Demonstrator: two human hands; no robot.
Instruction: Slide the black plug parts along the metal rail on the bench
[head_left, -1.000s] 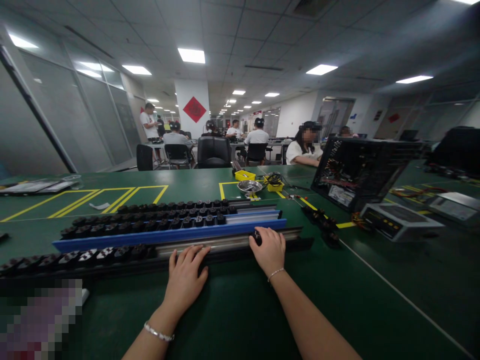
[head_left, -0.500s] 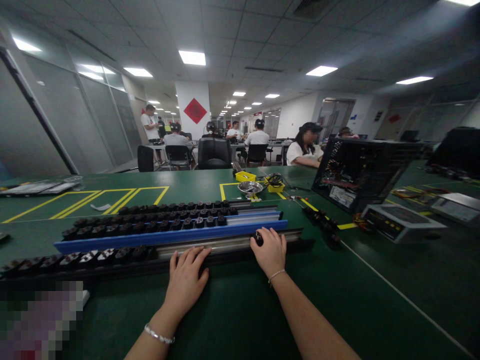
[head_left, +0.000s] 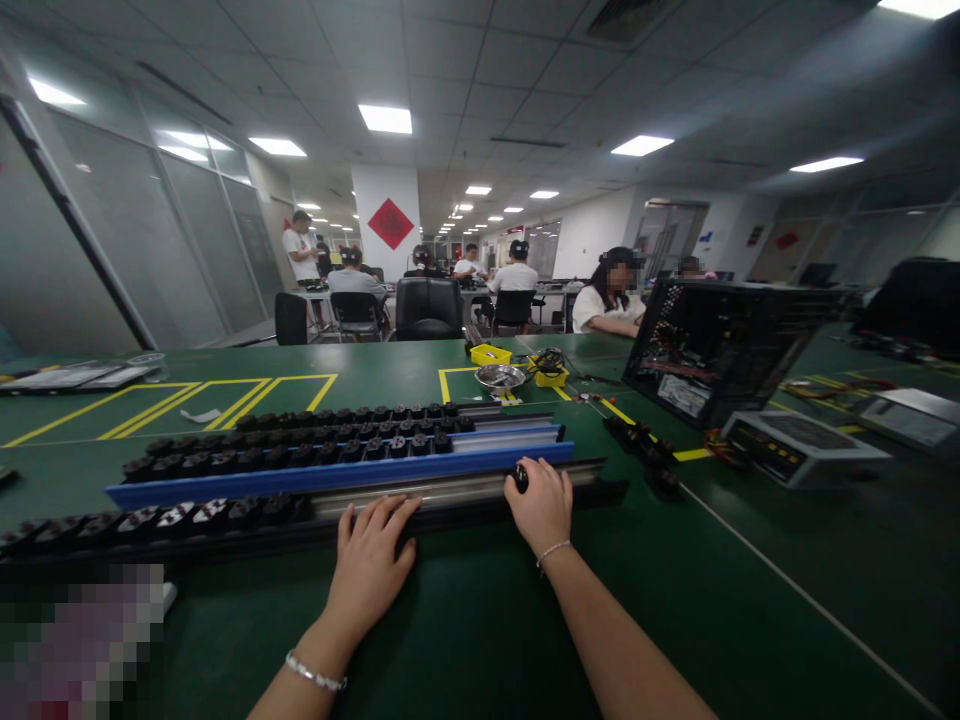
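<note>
Long rails lie side by side on the green table. The nearest rail [head_left: 450,492] is silver on a black base, with several small black parts [head_left: 180,514] lined up on its left half. My left hand [head_left: 371,560] lies flat with fingers spread, its fingertips on that rail's front edge. My right hand [head_left: 541,508] is closed on a small black part [head_left: 520,477] that sits on the rail's bare right half. Behind it runs a blue rail [head_left: 337,473], and further rails [head_left: 315,432] carry rows of the same black parts.
More loose black parts [head_left: 645,445] lie right of the rails. An open computer case [head_left: 712,345] and a grey drive [head_left: 802,446] stand at the right. A metal bowl [head_left: 500,376] and yellow trays [head_left: 489,353] sit behind. Seated people work at far tables.
</note>
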